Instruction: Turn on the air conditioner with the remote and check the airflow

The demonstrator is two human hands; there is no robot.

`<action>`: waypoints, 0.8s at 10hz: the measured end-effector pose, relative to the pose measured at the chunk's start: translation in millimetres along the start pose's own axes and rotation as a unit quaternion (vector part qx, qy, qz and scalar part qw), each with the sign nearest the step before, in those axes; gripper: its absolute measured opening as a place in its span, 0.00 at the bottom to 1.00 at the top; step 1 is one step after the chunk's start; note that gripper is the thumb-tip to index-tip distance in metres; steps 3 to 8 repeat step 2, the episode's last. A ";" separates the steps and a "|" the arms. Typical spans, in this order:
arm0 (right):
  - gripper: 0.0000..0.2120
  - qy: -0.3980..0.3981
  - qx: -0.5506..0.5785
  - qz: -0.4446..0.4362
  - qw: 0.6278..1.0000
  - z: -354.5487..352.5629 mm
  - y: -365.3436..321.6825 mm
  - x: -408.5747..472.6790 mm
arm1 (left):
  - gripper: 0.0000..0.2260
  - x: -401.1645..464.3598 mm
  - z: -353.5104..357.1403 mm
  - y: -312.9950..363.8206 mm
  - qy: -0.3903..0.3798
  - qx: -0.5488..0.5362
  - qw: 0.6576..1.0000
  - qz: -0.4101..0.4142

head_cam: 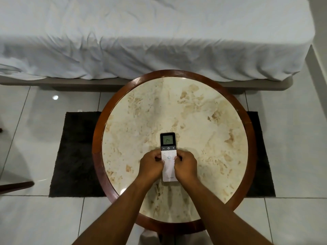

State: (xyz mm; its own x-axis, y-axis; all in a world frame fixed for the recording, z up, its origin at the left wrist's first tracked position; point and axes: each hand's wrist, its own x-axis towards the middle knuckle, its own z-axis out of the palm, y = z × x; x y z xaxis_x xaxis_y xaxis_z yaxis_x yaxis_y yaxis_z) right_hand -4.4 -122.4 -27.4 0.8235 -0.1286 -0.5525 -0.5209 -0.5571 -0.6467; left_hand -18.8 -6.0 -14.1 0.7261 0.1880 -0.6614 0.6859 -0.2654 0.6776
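Observation:
A slim remote (pixel 168 144) with a black top, a lit screen reading 24 and a white lower half lies on the round marble-topped table (pixel 194 117), near its front middle. My left hand (pixel 152 165) grips the remote's left edge and my right hand (pixel 185 165) grips its right edge, both around the white button area. The fingers are curled, with both thumbs resting on the remote's face. The air conditioner is out of view.
The table has a dark wooden rim (pixel 97 138) and stands on a black rug (pixel 74 152) over white floor tiles. A bed with a rumpled white sheet (pixel 141 41) runs along the far side. A dark wooden leg (pixel 16 186) pokes in at the left.

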 end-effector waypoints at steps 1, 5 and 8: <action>0.12 -0.006 -0.015 -0.016 1.000 -6.9 -2.2 -2.2 | 0.15 -1.9 -7.2 0.4 -0.010 0.013 1.000 0.002; 0.13 -0.023 -0.029 0.013 0.999 -29.2 -11.5 -13.8 | 0.21 -14.1 -26.3 12.9 -0.005 0.111 0.994 0.007; 0.13 -0.023 -0.029 0.013 0.999 -29.2 -11.5 -13.8 | 0.21 -14.1 -26.3 12.9 -0.005 0.111 0.994 0.007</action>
